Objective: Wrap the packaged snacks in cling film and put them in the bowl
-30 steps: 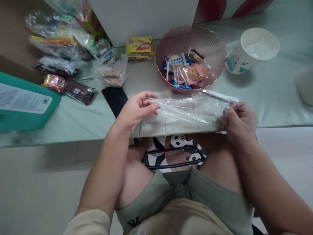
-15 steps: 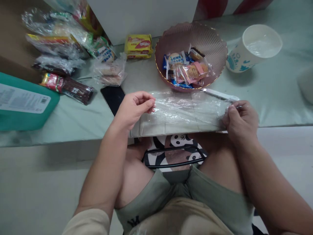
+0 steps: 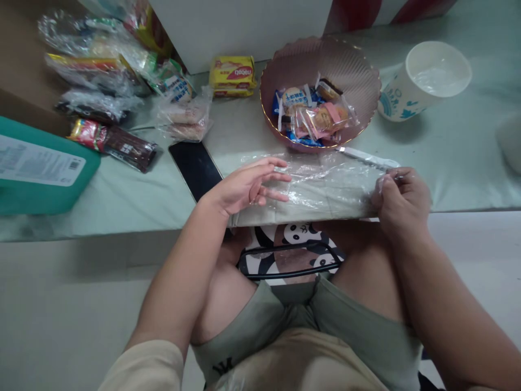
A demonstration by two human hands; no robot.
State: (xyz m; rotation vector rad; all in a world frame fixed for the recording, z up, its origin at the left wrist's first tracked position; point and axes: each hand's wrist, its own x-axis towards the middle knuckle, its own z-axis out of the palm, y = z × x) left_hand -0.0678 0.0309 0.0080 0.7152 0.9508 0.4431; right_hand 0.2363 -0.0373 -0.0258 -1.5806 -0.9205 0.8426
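A clear plastic bag (image 3: 321, 182) lies stretched along the table's front edge, below the bowl. At its right end, my right hand (image 3: 401, 201) pinches the plastic between thumb and fingers. My left hand (image 3: 258, 187) is open over the bag's left end, fingers spread and pointing right; whether they touch the film I cannot tell. A white utility knife (image 3: 368, 158) lies just behind the bag, close to my right hand. Behind my left wrist is a black phone (image 3: 197, 168), partly covered by the hand.
A pink ribbed bowl (image 3: 350, 70) holds several wrapped snacks. Right of it stands a paper cup (image 3: 401, 92) with clear plastic inside. A yellow snack pack (image 3: 233, 76) sits left of the bowl. Packaged snacks (image 3: 130, 149) and a green container (image 3: 44, 168) occupy the left side.
My left hand has opened from a pinch, let go of the bag's left end and moved right over it. My right hand keeps its hold in the same place.
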